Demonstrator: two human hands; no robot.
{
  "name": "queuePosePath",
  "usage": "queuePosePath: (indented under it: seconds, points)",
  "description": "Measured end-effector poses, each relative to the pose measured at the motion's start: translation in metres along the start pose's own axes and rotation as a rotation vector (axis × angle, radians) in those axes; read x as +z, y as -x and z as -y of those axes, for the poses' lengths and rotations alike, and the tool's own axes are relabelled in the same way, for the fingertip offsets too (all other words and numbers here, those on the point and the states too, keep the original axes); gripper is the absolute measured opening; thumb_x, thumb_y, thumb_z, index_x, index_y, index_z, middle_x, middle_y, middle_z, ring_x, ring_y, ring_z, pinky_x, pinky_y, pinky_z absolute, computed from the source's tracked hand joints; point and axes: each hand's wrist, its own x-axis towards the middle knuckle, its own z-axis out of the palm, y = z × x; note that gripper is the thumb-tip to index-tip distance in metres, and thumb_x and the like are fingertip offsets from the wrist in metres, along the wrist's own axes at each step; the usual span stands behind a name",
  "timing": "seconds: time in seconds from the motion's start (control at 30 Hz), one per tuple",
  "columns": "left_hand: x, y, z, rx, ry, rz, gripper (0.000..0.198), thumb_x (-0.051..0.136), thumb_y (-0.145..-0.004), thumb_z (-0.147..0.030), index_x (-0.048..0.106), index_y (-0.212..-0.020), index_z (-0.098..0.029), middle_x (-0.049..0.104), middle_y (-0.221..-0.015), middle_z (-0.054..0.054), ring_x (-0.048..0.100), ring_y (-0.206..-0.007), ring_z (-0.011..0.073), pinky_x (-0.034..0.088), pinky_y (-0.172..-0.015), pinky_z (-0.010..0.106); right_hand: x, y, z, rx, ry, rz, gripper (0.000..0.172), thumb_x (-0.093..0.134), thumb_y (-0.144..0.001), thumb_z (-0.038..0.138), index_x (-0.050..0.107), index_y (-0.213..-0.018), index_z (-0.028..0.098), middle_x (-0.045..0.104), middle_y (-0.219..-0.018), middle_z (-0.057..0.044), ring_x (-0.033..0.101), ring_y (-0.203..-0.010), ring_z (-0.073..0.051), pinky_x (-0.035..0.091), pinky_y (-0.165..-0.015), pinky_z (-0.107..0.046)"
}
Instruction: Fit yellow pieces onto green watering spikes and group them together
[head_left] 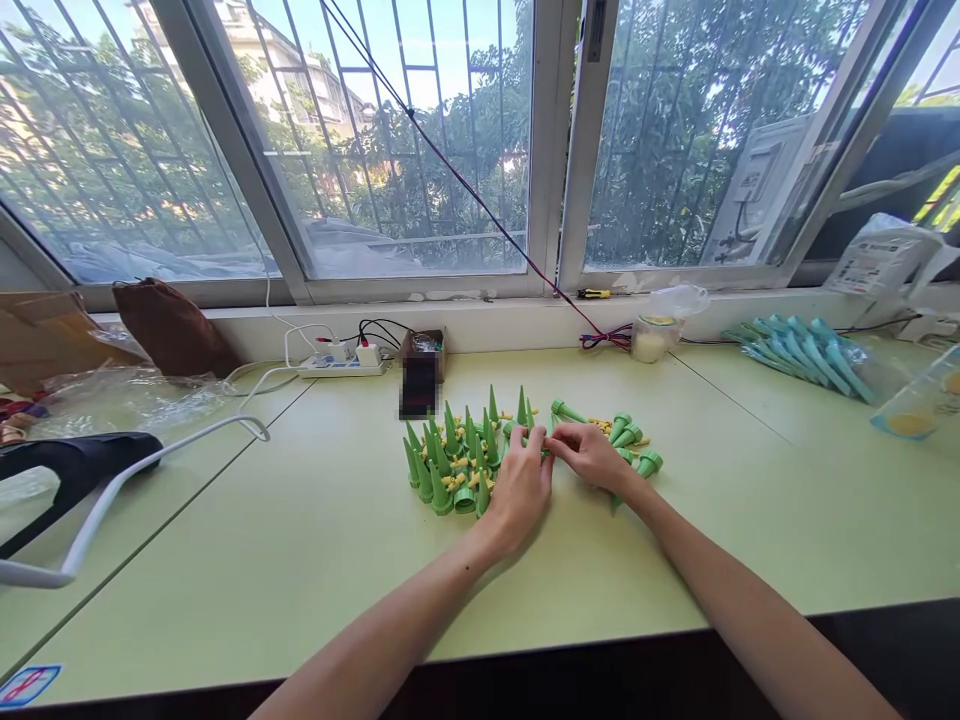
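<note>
My left hand (523,486) and my right hand (590,452) meet at the middle of the pale green table (315,540), fingertips pinched together over a green cone-shaped plastic piece (541,447) that is mostly hidden by the fingers. To the left of my hands stands a cluster of several upright green cones (450,455) with small yellow parts (456,482) among them. To the right lie several green cones on their sides (628,437), also with yellow bits nearby.
A power strip (341,362) and a small dark box (420,380) sit at the back. A bundle of teal spikes (799,355) and plastic bags (877,260) lie at the right. A lidded jar (651,338) stands by the window sill. A black and white object (67,480) lies left.
</note>
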Motion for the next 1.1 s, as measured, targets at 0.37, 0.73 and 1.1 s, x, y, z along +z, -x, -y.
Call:
queuePosePath:
  seconds: [0.37,0.73,1.1]
  points:
    - [-0.0001,0.0002,0.0002,0.011,0.017,-0.011,0.021,0.051,-0.096,-0.012,0.055,-0.114,-0.021,0.054,-0.114,0.009,0.062,-0.098,0.0221,0.056,-0.087,0.041,0.0009,0.0002,0.0000,-0.024,0.051,-0.006,0.051,0.050,-0.098,0.054,0.055,-0.062,0.018,0.043,-0.057,0.003,0.038,-0.056,-0.013,0.029,-0.055,-0.028]
    - [-0.0005,-0.0003,-0.0008,-0.005,0.016,0.006,0.024,0.050,-0.094,-0.008,0.055,-0.114,-0.020,0.054,-0.114,0.010,0.062,-0.100,0.0226,0.055,-0.087,0.041,-0.0003,0.0012,0.0049,-0.012,0.039,0.007,0.046,0.053,-0.096,0.050,0.054,-0.062,0.019,0.042,-0.056,0.003,0.037,-0.056,-0.013,0.028,-0.055,-0.028]
    - [-0.0007,-0.0002,-0.0021,-0.019,-0.004,0.016,0.018,0.050,-0.097,-0.013,0.056,-0.113,-0.020,0.054,-0.113,0.010,0.061,-0.096,0.0229,0.055,-0.087,0.042,0.0012,0.0000,-0.0005,-0.022,0.056,0.011,0.051,0.049,-0.097,0.053,0.046,-0.059,0.019,0.033,-0.056,0.005,0.031,-0.054,-0.011,0.023,-0.053,-0.027]
